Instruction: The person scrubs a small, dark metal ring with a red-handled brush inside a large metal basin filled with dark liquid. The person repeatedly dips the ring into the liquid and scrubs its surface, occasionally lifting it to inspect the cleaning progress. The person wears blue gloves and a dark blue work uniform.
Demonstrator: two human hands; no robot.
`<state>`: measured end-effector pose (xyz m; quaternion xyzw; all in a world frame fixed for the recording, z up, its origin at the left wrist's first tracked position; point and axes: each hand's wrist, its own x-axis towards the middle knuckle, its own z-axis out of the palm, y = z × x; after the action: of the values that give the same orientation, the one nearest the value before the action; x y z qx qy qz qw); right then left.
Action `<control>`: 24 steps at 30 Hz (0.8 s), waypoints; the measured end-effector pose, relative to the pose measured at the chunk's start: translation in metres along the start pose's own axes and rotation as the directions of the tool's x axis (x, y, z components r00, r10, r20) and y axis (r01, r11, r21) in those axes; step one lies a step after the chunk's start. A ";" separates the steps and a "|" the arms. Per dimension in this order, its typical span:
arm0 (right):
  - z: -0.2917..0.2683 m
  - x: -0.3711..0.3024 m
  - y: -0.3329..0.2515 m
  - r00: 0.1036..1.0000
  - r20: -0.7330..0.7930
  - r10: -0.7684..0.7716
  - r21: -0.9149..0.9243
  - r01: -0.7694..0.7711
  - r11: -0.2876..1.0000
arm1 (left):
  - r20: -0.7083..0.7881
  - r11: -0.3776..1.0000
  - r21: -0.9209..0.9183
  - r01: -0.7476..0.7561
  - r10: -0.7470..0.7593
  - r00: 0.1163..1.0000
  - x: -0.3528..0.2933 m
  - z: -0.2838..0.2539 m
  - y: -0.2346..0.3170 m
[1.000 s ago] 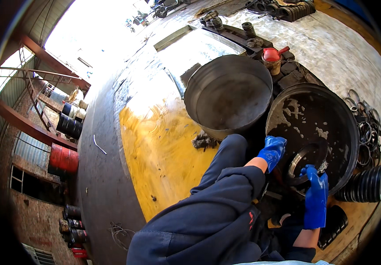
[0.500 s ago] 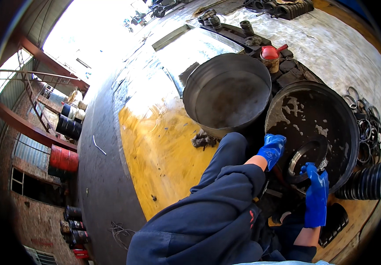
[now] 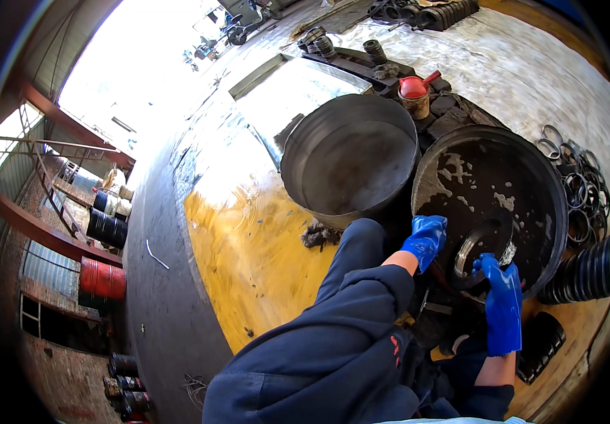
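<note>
Before me stands a large round dark basin (image 3: 561, 212) holding dark liquid with patches of pale froth. A thick dark ring (image 3: 504, 225) lies tilted at its near side, partly in the liquid, its inner edge shining. My left hand (image 3: 426, 242), in a blue rubber glove, is closed at the basin's near left rim, beside the ring; what its fingers grip is hidden. My right hand (image 3: 503, 300), gloved alike, reaches over the near right rim. Its closed fingers hold a crinkled silvery piece (image 3: 508, 253), like a metal scourer, against the ring's right part.
Left of the basin stands a second, grey metal tub (image 3: 361, 106). A red dipper (image 3: 413, 87) sits on a small bucket behind. Stacked black rings (image 3: 588, 272) stand at right, with loose rings (image 3: 579, 191) beyond. A shallow metal tray (image 3: 305, 85) lies farther back.
My view has shifted slightly, so the basins sit farther left in the picture. Both hands keep nearly the same places at the basin, the right still holding the silvery piece.
</note>
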<state>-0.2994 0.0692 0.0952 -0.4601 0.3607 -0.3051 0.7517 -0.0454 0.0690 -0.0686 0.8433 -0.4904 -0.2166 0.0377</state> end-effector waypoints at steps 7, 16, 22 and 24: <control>0.016 -0.001 0.017 0.996 0.083 -0.019 0.043 0.015 0.999 | -0.161 0.851 -0.507 0.135 -0.247 0.955 0.032 0.086 -0.086; 0.001 0.005 0.012 0.999 0.047 0.017 0.009 -0.017 1.000 | 0.016 0.811 -0.528 0.251 -0.286 0.958 0.014 0.035 -0.029; 0.002 0.004 0.008 1.000 -0.004 0.005 -0.022 -0.005 1.000 | -0.055 0.978 -0.175 0.117 -0.128 0.990 -0.006 0.002 -0.007; 0.001 0.005 0.008 1.000 0.014 0.004 -0.029 -0.004 1.000 | -0.039 0.996 -0.047 0.076 -0.078 0.996 -0.009 -0.004 -0.005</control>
<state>-0.2950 0.0687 0.0869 -0.4724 0.3606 -0.2952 0.7481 -0.0432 0.0789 -0.0634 0.8648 -0.4515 -0.2115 0.0584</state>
